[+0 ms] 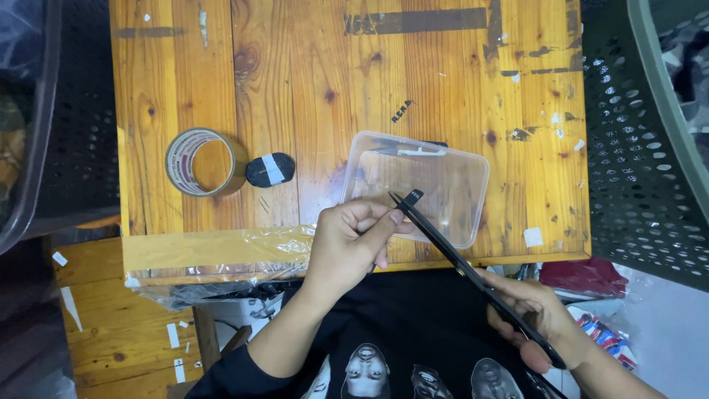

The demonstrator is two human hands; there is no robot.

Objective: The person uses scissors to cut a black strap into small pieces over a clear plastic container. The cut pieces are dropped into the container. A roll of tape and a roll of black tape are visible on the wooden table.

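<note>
My right hand (535,314) grips the handles of black scissors (450,251), whose blades point up-left over the table's front edge. At the blade tips sits a small black tag (415,195). My left hand (354,236) is closed beside the blades, fingertips pinching at the tag near the tips. Just behind lies a clear plastic lid or shallow box (421,185) on the wooden table (332,89). A black garment with printed faces (399,347) lies on my lap below the table edge.
A roll of brown packing tape (203,162) and a small black-and-white bundle (270,170) rest at the table's left. Clear plastic wrap (221,262) hangs along the front edge. Dark perforated baskets (635,133) flank the table on both sides.
</note>
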